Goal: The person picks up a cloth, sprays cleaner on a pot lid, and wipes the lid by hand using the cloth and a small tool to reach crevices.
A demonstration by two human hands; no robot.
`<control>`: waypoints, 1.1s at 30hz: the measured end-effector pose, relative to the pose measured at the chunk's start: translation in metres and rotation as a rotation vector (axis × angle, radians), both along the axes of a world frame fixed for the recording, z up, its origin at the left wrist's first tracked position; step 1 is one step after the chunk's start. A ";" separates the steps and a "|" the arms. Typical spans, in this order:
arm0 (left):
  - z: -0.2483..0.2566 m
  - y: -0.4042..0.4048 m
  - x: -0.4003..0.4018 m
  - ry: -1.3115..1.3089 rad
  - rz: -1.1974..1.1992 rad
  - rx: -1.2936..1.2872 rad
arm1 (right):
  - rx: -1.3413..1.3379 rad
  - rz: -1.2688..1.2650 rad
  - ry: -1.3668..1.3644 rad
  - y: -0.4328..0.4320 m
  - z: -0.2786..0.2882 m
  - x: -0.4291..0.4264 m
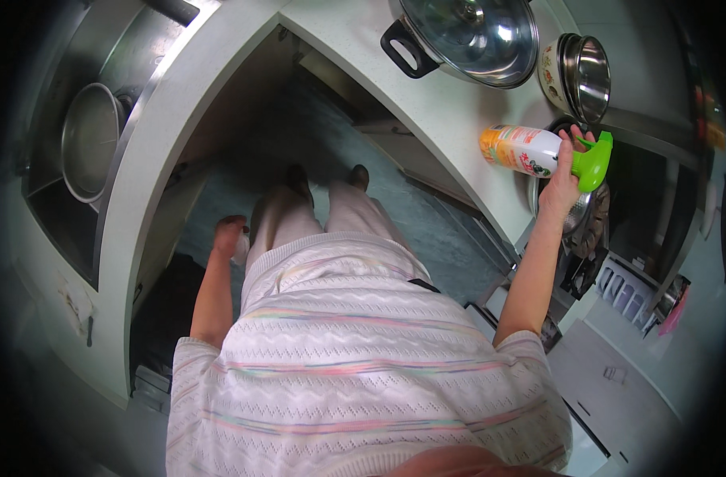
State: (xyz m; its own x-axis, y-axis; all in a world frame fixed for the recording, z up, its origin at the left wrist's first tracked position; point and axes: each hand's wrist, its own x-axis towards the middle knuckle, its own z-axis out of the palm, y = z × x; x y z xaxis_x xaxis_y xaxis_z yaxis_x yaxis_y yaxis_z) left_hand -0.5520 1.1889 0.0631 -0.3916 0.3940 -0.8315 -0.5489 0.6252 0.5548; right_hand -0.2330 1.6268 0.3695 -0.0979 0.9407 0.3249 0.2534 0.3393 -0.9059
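Note:
My right hand (563, 179) is around the neck of a spray bottle (521, 149) with a green trigger head, by the edge of the right counter. The bottle has an orange and white printed body and lies tilted sideways in the view. Some fingers are behind it, near the trigger. Low at my left side, my left hand (227, 235) is curled around a whitish cloth or wipe (241, 247), mostly hidden by the hand. Beyond the bottle stand a lidded pan (473, 39) with a black handle and a few nested metal bowls (583, 77).
At the left, a metal basin (91, 143) sits in a stainless steel sink (130, 53). A crumpled cloth (74, 301) lies on the left counter. Cookware and a dark mitt-like thing (589, 220) are beyond my right forearm. Cabinets flank the tiled floor (267, 131).

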 end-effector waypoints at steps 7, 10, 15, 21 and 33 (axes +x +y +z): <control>0.013 0.022 0.000 0.028 -0.102 -0.080 | -0.216 -0.046 -0.227 -0.023 0.004 0.011; -0.004 0.010 0.004 0.035 -0.059 -0.068 | -0.325 0.067 -0.325 -0.055 0.002 0.031; -0.021 0.003 0.006 0.018 -0.160 -0.118 | -0.429 0.177 -0.726 -0.086 0.042 0.000; -0.014 0.003 0.013 0.004 -0.010 -0.091 | -0.115 0.464 -0.871 0.026 0.081 -0.095; 0.005 0.002 0.077 0.037 0.155 -0.135 | -0.208 0.475 -1.665 0.187 0.038 -0.135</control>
State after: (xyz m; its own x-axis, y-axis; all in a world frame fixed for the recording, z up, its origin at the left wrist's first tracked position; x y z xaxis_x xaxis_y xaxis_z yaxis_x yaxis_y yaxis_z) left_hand -0.4750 1.1906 0.0681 -0.4699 0.2124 -0.8568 -0.6250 0.6053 0.4929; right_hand -0.3679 1.8133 0.4073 -0.4294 0.7432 -0.5131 0.8016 0.5753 0.1624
